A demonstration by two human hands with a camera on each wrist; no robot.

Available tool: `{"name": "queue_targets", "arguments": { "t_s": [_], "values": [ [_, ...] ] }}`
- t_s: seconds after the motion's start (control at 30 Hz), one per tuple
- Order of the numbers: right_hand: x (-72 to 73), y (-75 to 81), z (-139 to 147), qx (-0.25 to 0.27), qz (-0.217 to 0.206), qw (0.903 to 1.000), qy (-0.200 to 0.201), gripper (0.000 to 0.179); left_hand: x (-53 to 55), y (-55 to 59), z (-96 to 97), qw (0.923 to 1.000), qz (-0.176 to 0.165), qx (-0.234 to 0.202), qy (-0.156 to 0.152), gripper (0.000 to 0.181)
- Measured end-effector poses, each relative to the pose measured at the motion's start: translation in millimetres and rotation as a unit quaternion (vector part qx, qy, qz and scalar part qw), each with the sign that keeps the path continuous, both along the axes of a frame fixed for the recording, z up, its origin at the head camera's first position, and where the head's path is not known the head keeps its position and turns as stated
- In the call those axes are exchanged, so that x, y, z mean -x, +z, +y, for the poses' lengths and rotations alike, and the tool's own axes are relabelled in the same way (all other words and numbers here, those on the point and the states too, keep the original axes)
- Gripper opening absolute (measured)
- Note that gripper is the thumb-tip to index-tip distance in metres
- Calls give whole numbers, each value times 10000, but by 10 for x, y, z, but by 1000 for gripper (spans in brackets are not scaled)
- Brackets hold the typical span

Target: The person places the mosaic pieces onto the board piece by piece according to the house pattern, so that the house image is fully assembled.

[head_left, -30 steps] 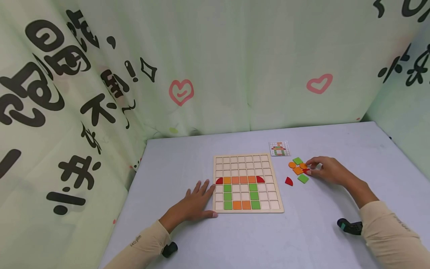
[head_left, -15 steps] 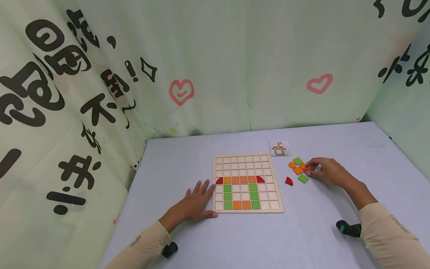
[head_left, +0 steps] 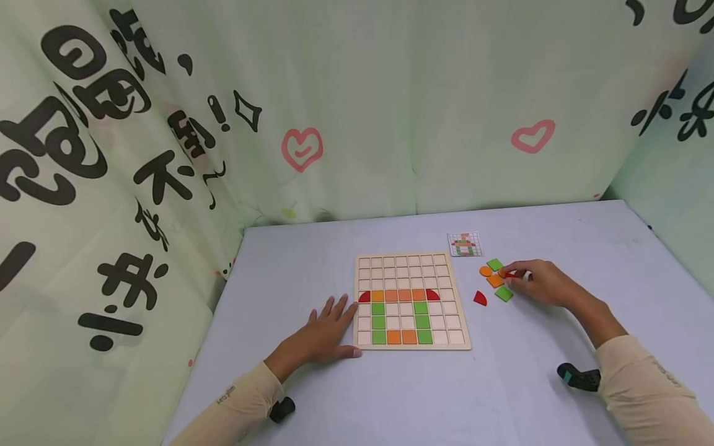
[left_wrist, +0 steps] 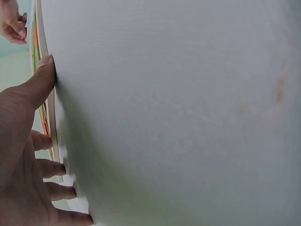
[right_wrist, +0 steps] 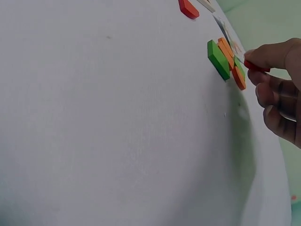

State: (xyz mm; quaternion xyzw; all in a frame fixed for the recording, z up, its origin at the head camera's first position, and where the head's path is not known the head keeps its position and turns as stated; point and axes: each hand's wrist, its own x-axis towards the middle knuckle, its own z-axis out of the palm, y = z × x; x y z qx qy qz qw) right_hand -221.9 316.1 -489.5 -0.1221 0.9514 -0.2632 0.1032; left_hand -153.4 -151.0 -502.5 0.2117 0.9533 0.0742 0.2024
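My right hand pinches a small red tile between thumb and fingers, just above a cluster of loose tiles. Around it lie an orange round tile, an orange square tile and two green square tiles, one nearer me and one farther off. A second orange round tile is partly hidden by the fingers. My left hand lies with fingers spread, touching the lower left edge of a wooden grid board. Green, orange and red tiles fill some of its squares.
A small pattern card lies beyond the board's far right corner. One red quarter-round tile sits alone between board and cluster. The white-covered table meets a printed curtain at the back.
The red tile in my right hand has come up off the table and now appears edge-on. My left hand stays at the board's edge.
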Motion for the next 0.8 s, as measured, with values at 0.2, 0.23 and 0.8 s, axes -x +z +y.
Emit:
{"name": "queue_targets", "arguments": {
  "t_s": [0.2,0.23,0.8],
  "values": [
    [-16,82,-97,343,-162,9993,-26,27,-3,0,-5,10000,20,-12,-17,100],
    [-20,95,-116,405,-216,9989,-25,27,-4,3,-4,10000,21,-11,-15,100],
    [-46,131,-336,1158,-627,9907,351,40,9,-30,-5,10000,34,64,-1,101]
  ]
}}
